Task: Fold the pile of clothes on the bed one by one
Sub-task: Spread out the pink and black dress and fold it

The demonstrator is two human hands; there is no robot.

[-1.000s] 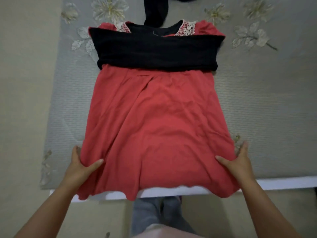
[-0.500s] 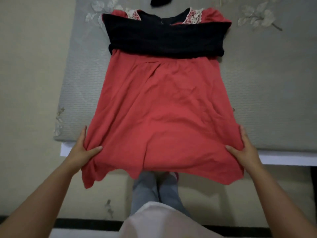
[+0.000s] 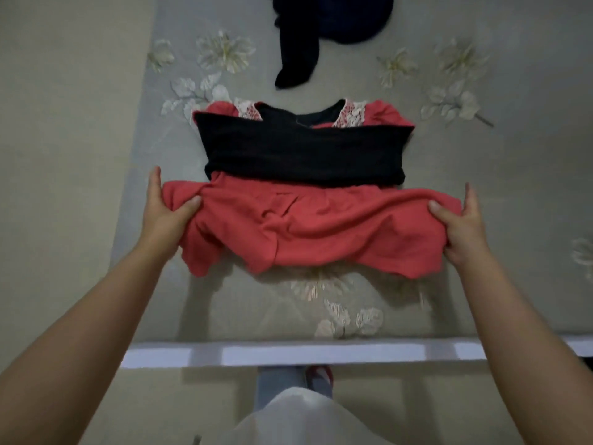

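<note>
Two hands work over a bed [image 3: 497,194] covered with a grey spread sewn with pale flowers. On it lies a red dress [image 3: 308,229] with a black band across the chest and white lace at the shoulders, its top flat on the spread, its skirt bunched and lifted off the bed near the band. Beyond the neckline, apart from the dress, sits a heap of dark clothes [image 3: 321,30]. The left hand [image 3: 167,210] pinches the skirt's left edge between thumb and fingers; the right hand [image 3: 462,226] grips the right edge the same way.
</note>
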